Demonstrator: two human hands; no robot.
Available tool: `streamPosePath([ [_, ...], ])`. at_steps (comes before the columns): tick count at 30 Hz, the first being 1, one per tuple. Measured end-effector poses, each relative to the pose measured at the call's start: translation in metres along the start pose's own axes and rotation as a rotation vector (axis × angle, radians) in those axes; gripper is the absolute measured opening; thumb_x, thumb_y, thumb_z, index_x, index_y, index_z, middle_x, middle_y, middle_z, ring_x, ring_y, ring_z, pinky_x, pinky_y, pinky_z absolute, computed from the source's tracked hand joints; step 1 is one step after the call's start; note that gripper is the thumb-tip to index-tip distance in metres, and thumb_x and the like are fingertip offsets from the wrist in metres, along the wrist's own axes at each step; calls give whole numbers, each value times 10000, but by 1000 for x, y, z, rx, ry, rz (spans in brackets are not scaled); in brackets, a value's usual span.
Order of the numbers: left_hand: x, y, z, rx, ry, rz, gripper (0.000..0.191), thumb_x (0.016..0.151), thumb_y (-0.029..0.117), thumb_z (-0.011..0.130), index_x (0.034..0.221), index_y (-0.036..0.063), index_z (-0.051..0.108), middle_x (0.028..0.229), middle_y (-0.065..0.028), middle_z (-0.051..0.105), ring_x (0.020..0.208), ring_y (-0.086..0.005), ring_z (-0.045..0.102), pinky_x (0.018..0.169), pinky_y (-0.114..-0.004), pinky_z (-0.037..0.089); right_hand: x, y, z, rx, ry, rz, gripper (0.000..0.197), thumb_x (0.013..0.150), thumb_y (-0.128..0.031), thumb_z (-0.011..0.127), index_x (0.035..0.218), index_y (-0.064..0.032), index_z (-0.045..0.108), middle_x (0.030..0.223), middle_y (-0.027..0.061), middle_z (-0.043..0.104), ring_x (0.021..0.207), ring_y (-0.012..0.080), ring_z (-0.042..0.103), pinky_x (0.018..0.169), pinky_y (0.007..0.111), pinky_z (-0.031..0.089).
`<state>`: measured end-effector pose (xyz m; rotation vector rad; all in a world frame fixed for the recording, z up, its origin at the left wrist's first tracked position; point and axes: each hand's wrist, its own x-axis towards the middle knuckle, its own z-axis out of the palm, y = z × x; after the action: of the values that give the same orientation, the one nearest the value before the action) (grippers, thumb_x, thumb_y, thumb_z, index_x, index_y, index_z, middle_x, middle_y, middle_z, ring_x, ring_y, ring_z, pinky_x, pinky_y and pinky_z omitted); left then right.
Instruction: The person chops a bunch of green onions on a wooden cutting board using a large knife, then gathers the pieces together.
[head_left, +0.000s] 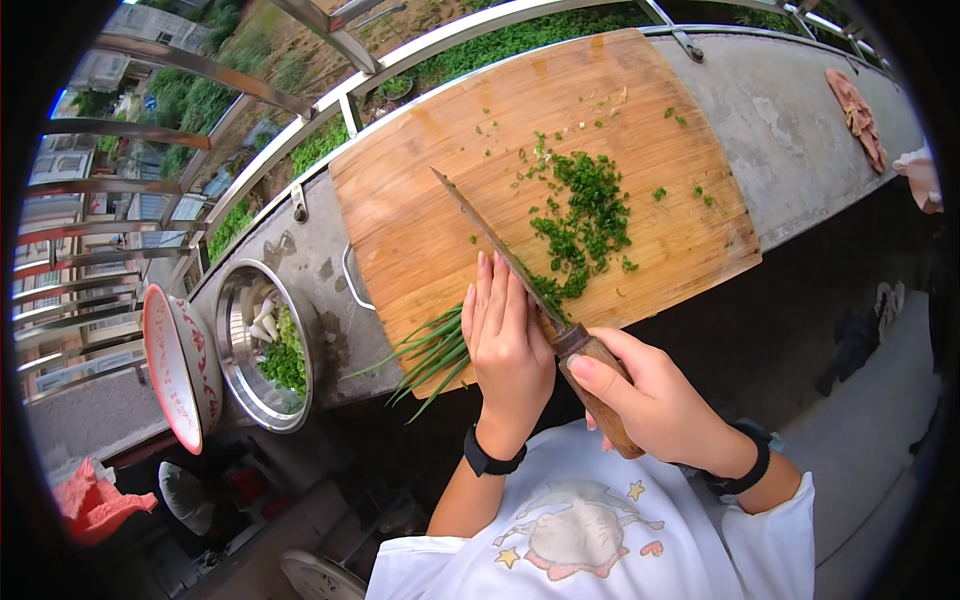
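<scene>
My right hand (649, 397) is closed around the wooden handle of a kitchen knife (495, 244), whose blade runs up and left over a wooden cutting board (420, 202). Pressed flat beside the blade, my left hand (506, 337) lies on a bunch of green onions or chives (442, 345); the long green ends stick out to its left, past the board's near edge. A pile of chopped greens (589, 210) lies right of the blade, with loose bits scattered around it. The part of the bunch under my left hand is hidden.
Left of the board stand a steel bowl (304, 375) holding chopped greens and white pieces, and a red-rimmed patterned basin (202, 360). A metal railing (262, 161) runs along the far side of the concrete ledge (757, 112). A pink cloth (856, 120) lies at the right.
</scene>
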<state>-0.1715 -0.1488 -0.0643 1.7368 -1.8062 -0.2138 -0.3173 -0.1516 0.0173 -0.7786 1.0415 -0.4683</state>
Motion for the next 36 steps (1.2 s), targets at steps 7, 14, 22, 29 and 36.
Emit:
streamPosePath([
  [7, 1, -1, 1, -35, 33, 16, 361, 800, -24, 518, 1160, -55, 542, 1251, -203, 516, 1220, -335, 447, 1009, -434, 311, 44, -27, -5, 105, -82, 31, 374, 933, -369, 464, 871, -2, 508, 592, 70, 523, 375, 132, 500, 333, 252, 434],
  [14, 0, -1, 1, -16, 46, 16, 378, 817, -31, 519, 1194, -46, 520, 1269, -185, 507, 1226, -320, 443, 1007, -414, 316, 19, -26, -16, 121, -105, -5, 338, 932, -339, 478, 899, -4, 503, 649, 58, 529, 486, 111, 539, 362, 249, 463],
  [22, -1, -2, 2, -7, 43, 17, 411, 806, -34, 531, 1216, -42, 504, 1284, -189, 492, 1238, -327, 427, 1005, -427, 315, -7, -10, -16, 144, -82, 52, 366, 929, -325, 493, 1057, 17, 501, 670, 52, 534, 502, 98, 536, 380, 234, 443],
  [29, -2, -2, 2, -2, 40, 6, 414, 807, -33, 532, 1221, -39, 503, 1288, -191, 489, 1243, -329, 422, 1007, -426, 314, -11, -6, -13, 136, -88, 62, 368, 934, -313, 492, 1091, 20, 499, 638, 40, 535, 477, 93, 524, 386, 223, 418],
  [36, -1, -1, 2, -18, 36, 6, 417, 810, -34, 528, 1226, -40, 499, 1290, -190, 487, 1244, -326, 421, 1012, -419, 310, -11, -2, -14, 134, -48, 39, 357, 935, -298, 490, 1093, 23, 501, 647, 42, 540, 473, 84, 512, 408, 226, 437],
])
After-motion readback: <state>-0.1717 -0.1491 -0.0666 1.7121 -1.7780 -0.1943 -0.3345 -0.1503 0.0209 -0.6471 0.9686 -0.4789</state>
